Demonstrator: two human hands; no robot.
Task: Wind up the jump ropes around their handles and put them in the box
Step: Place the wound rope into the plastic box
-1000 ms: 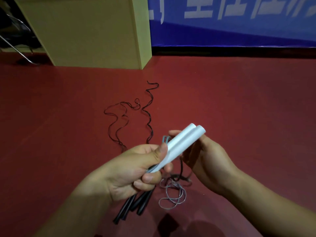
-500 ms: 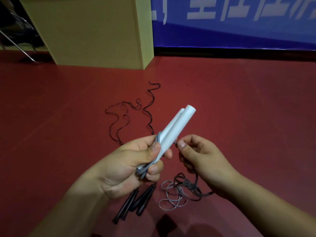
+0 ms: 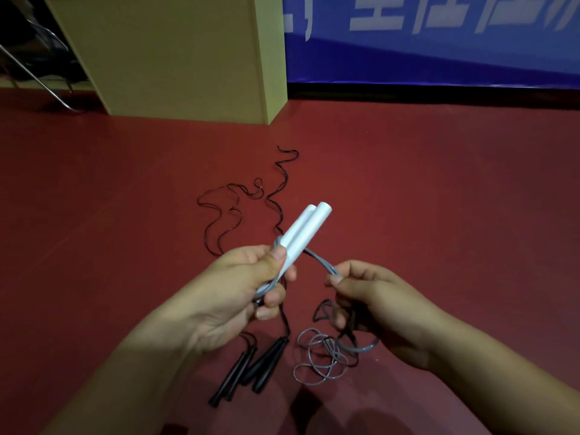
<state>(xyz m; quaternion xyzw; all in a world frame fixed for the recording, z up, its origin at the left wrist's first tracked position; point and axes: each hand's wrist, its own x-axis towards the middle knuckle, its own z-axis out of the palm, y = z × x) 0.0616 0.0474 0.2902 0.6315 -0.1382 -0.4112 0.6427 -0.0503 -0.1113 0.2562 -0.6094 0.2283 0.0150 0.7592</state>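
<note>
Jump-rope handles of smooth white plastic [image 3: 306,235], two cylinders laid side by side, sit near the middle of the frame, slanting up toward the upper right. The left hand [image 3: 241,290] grips their lower ends, thumb pressed across the front and fingers curled round behind. A thin grey plastic cord [image 3: 320,260] comes off the handles beside the thumb and arcs to the right, where the right hand [image 3: 376,306] pinches it between thumb and forefinger; the other fingers of that hand are curled. Below the right hand the same grey cord drops to the dark red floor [image 3: 439,199] and lies in a loose heap of overlapping loops [image 3: 324,359] at lower centre.

To the left of that heap, just beneath the left hand, a pair of tapered black handles [image 3: 251,368] lies on the floor, close together and pointing toward the lower left. Their thin black cord [image 3: 233,211] runs up past the hands and wanders in wavy curves across the floor in the middle of the frame, its far end reaching toward the upper centre.

A tall yellowish cardboard box [image 3: 175,51] stands on the floor at the upper left, well apart from both ropes. A blue banner with pale lettering [image 3: 439,42] fills the upper right. Bent metal tubing [image 3: 34,76] shows at the far left edge beside the box.
</note>
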